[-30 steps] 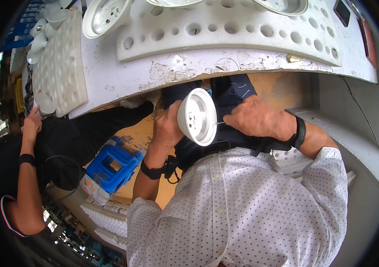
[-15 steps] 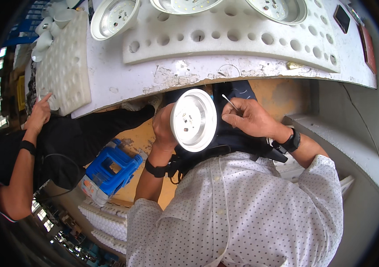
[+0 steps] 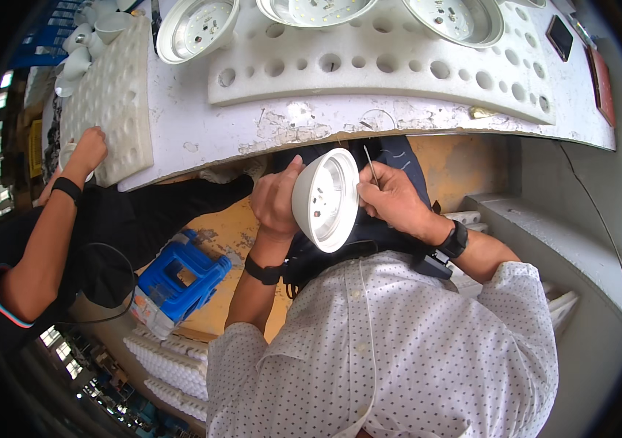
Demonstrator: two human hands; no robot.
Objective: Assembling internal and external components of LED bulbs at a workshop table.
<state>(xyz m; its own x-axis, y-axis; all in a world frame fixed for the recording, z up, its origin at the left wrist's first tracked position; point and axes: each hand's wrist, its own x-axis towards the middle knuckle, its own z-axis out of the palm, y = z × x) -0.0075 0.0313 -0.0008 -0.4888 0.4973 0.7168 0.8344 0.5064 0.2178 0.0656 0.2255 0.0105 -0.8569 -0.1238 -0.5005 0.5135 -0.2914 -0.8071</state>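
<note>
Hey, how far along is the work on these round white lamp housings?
Three housings with parts inside sit in the foam tray on the bench. In hand: the left hand grips a white housing while the right hand holds a thin wire at its rim. Many tray holes remain unfilled.

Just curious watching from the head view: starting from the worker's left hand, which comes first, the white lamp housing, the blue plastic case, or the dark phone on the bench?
1. White lamp housing: gripped by the left hand.
2. Blue plastic case: below, on the floor.
3. Dark phone: far upper right on the bench.

White round lamp housing (image 3: 325, 198), tilted on edge, thin wire (image 3: 371, 164) just beside
</note>
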